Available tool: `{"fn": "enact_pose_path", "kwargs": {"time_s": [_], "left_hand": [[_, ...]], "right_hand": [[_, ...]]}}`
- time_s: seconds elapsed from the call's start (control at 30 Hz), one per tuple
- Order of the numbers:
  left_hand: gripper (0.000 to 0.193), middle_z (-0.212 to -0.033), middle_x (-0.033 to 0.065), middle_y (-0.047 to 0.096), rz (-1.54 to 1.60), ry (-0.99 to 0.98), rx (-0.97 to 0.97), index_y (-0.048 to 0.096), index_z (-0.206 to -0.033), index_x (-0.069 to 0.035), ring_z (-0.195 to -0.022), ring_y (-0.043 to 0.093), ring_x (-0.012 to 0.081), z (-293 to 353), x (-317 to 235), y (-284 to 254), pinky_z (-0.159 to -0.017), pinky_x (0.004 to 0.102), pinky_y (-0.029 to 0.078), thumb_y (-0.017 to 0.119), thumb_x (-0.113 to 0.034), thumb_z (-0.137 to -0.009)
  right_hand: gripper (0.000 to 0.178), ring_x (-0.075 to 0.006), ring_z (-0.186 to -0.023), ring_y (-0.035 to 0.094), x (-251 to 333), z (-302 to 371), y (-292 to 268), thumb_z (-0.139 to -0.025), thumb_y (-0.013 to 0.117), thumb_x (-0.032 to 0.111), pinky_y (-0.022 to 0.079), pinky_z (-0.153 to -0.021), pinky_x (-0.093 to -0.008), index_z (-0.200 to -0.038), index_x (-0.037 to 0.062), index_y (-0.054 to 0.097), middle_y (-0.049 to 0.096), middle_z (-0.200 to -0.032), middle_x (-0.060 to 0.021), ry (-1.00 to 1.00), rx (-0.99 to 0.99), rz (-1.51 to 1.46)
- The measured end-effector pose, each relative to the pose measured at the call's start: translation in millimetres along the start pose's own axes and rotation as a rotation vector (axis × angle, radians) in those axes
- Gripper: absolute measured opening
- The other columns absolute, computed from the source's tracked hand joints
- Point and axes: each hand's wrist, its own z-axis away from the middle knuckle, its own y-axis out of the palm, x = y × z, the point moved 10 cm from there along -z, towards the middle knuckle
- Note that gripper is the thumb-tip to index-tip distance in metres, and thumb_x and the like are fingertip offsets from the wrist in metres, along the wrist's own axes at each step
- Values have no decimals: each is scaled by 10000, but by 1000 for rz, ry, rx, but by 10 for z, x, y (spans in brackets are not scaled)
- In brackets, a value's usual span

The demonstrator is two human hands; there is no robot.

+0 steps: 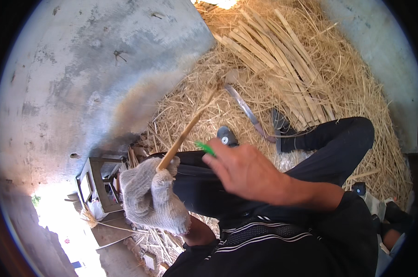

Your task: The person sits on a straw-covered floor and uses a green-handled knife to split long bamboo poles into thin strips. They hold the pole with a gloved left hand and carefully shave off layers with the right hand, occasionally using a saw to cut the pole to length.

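Observation:
My left hand [155,198], in a grey knitted glove, is closed round the lower end of a thin wooden stick [185,134]. The stick slants up and away to the right, its far end over the straw. To the right of the stick is my bare right hand [255,175], fingers curled round a small bright green object [205,148]. Only its pointed, blurred end shows, so its kind stays hidden. A gap separates the green end from the stick. Beyond both hands, a long curved knife [242,105] with a brown handle lies on the straw.
A pile of split wooden strips [278,55] lies on loose straw [195,87] at the far right. A stained grey wall [116,60] bounds the left. My bent legs [329,143] in dark trousers spread across the middle. A wooden frame [96,184] stands at left.

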Motion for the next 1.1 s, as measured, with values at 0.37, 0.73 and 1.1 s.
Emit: {"fn": "enact_pose_path", "kwargs": {"time_s": [0.37,0.73,1.1], "left_hand": [[161,-868,169,632,-128,27,-12,644,-882,67,-743,619,200,-90,-45,-36,-557,284,598,728,-52,-814],[173,-840,135,685,-188,28,88,688,-865,47,-746,610,206,-26,-66,-4,-691,310,492,765,-2,-718],[196,-814,117,690,-186,70,95,703,-863,19,-745,614,197,-67,-82,8,-701,315,503,793,14,-689]], "right_hand": [[230,-388,-500,615,283,-93,69,-972,536,172,489,-452,-458,-1041,-40,481,544,-519,-201,-66,50,-211],[209,-360,-485,601,564,77,-67,-953,577,124,448,-435,-429,-1053,-39,492,558,-567,-186,-104,25,-247],[205,-356,-526,609,222,90,18,-928,602,87,445,-465,-421,-1082,-17,517,583,-626,-186,-25,-65,53]]}}
